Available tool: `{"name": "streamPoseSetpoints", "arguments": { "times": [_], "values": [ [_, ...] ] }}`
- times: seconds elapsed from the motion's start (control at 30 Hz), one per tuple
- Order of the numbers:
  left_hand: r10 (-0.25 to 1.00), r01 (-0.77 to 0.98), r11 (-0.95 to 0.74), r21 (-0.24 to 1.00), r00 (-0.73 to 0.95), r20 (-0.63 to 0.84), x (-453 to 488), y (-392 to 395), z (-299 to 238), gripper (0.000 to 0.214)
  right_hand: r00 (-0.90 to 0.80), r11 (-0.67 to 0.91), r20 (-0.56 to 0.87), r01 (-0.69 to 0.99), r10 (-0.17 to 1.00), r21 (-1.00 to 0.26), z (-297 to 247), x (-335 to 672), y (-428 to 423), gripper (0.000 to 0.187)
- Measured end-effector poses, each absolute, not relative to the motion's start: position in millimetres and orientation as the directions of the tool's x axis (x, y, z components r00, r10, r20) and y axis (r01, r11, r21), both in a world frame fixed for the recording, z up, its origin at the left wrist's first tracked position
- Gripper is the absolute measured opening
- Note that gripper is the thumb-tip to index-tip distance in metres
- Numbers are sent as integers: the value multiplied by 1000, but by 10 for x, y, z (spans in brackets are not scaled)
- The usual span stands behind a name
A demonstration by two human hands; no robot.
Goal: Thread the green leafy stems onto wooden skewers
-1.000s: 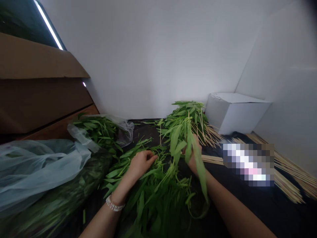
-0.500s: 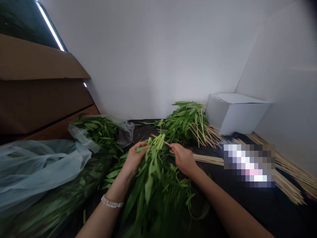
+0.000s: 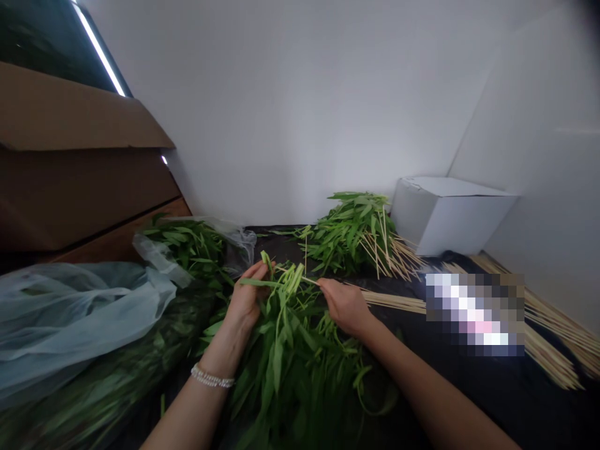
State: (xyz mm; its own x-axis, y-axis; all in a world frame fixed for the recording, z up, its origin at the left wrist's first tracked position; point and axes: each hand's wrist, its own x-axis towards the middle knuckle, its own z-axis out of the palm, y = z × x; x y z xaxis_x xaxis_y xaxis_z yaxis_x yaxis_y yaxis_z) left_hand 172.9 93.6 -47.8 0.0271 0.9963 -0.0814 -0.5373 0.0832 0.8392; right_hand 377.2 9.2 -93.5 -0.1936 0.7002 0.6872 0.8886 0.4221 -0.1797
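Head view: a black sheet point(image 3: 459, 369) is backed by a wall point(image 3: 304, 112), flanked by a carton point(image 3: 75, 119) and a box point(image 3: 459, 219). A bag point(image 3: 70, 325) is set at left, sticks point(image 3: 553, 356) at right. Above a partly covered leaf pile point(image 3: 300, 394), greens point(image 3: 291, 286) are held by the left hand point(image 3: 248, 297), crossed by a stick point(image 3: 310, 280) pinched in the right hand point(image 3: 345, 306).

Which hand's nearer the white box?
Right. The right hand, holding a thin stick, is in front of the white box and to its left; the left hand, at the leafy greens, is farther left.
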Motion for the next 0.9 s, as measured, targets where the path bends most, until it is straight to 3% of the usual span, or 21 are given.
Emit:
{"name": "streamPoseSetpoints", "arguments": {
  "times": [0.23, 0.9],
  "values": [
    [987, -453, 79, 888, 164, -4, 1744, 836, -470, 38, -172, 314, 624, 941, 763, -125, -972, 3764, 119, 32],
    [998, -362, 27, 932, 62, -5, 1719, 868, -494, 41, -177, 274, 579, 958, 796, -84, -954, 3747, 98, 33]
  ]
}}
